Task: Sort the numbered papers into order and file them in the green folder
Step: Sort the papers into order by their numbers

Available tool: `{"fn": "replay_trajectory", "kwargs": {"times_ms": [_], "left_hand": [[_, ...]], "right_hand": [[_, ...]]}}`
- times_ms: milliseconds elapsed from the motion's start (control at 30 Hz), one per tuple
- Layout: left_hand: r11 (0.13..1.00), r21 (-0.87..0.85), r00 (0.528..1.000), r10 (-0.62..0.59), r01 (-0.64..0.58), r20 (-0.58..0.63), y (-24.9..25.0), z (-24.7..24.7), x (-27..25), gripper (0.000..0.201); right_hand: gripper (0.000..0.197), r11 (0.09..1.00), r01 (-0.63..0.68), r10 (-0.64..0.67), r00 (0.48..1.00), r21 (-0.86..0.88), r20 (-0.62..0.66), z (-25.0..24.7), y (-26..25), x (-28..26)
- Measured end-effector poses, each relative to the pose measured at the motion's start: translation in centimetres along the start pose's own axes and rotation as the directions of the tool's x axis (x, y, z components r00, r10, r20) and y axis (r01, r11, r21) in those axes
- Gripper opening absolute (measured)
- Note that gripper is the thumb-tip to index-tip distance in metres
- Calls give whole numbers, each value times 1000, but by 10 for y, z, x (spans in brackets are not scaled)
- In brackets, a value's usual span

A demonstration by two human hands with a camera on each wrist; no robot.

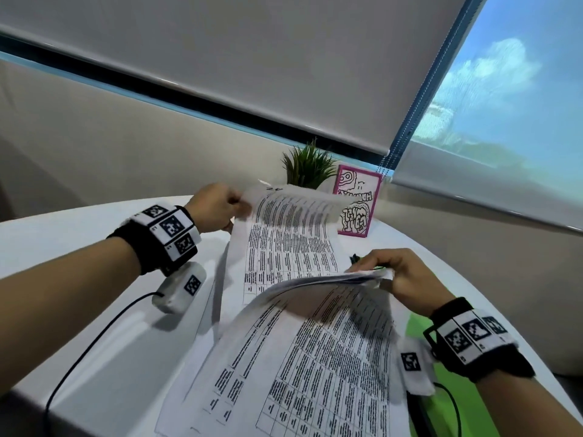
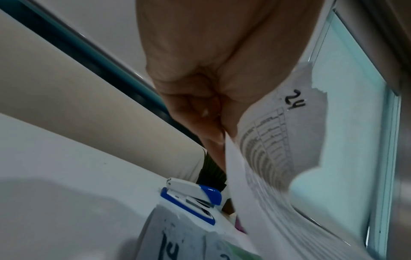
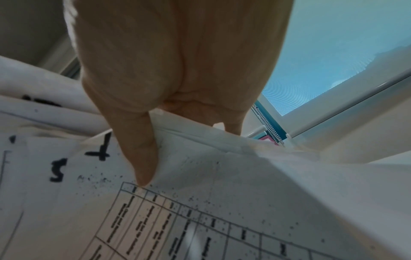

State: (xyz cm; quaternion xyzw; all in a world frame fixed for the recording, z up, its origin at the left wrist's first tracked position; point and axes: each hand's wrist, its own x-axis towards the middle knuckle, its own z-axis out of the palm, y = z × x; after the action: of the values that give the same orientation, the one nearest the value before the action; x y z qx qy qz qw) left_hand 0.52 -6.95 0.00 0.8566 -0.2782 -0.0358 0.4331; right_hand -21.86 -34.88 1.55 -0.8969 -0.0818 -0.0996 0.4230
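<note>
Sorting step, by the look of it, nothing filed yet. Nearest the camera, a stack (image 1: 303,367) of printed table sheets is spread on the table (image 1: 94,310), with its long axis running away from the body and tilted a bit to the right. The far end of its upper sheets is being lifted by the right hand (image 1: 400,279), thumb on top and fingers curled under, so a bundle is gripped there. In the right wrist view a handwritten number sits just left of the thumb, possibly 5 and 7, hard to read.

The folder (image 1: 454,392) is seen as a green patch below and to the right of that grip, mostly covered by the stack and the wrist.

Further out, one sheet (image 1: 284,234) is pinched at its far top corner by the left hand (image 1: 217,209), fingers curled tight on it. It hangs down from the pinch toward the stack, long axis roughly away from the body, with the top edge curling over. "24" is written just right of the pinch in the left wrist view.

Next move, presumably: 24's slot needs to be found in the lifted bundle, and the sheet slid in flat without creasing. A stapler (image 2: 191,198) lies below the left grip, and a plant (image 1: 307,167) and a pink card (image 1: 358,200) stand beyond it.
</note>
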Motion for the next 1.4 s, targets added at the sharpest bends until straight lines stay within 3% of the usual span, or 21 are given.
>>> {"fn": "replay_trajectory", "kwargs": {"times_ms": [133, 267, 367, 500, 633, 733, 867, 967, 1067, 1167, 1200, 1333, 1400], "left_hand": [[992, 124, 973, 22, 7, -231, -3, -3, 4, 24], [999, 18, 975, 35, -32, -221, -4, -8, 7, 18], [998, -43, 993, 43, -48, -108, 4, -3, 2, 18], [1000, -9, 985, 23, -22, 173, 8, 6, -7, 20], [996, -58, 888, -37, 71, 459, 5, 21, -17, 16], [992, -68, 832, -53, 108, 552, 4, 34, -29, 17], [995, -14, 775, -69, 100, 629, 7, 42, -41, 25], [997, 40, 806, -75, 63, 587, 5, 44, -44, 29], [994, -57, 866, -48, 88, 498, 6, 44, -46, 27], [961, -224, 900, -51, 163, 433, 11, 46, -47, 53], [964, -222, 902, -38, 146, 431, 12, 47, -47, 54], [984, -166, 903, 7, 71, 429, 13, 54, -43, 25], [985, -150, 924, -25, 89, 380, 13, 61, -40, 30]], "right_hand": [[15, 996, 19, -19, 1000, 91, -1, -2, -9, -1], [21, 995, 13, -12, 1000, 103, -7, -2, -12, -3], [18, 997, 2, -2, 1000, 74, -8, -3, -10, -2], [14, 1000, 2, -2, 1000, 13, -8, -2, -7, 2], [11, 1000, 18, -18, 1000, 12, -16, 1, -4, 7], [12, 988, 15, -22, 999, -154, -45, 7, 3, 15], [32, 975, -57, 56, 998, -213, -14, 15, 21, 28], [25, 963, -102, 108, 994, -249, 10, 19, 27, 35], [25, 930, -142, 145, 989, -339, -17, 26, 30, 41], [20, 925, -139, 126, 990, -354, -60, 31, 34, 42], [15, 921, -140, 120, 990, -365, -76, 31, 36, 42], [39, 907, -128, 65, 984, -400, -169, 35, 42, 40], [47, 923, -92, 18, 980, -373, -196, 35, 38, 37]]}}
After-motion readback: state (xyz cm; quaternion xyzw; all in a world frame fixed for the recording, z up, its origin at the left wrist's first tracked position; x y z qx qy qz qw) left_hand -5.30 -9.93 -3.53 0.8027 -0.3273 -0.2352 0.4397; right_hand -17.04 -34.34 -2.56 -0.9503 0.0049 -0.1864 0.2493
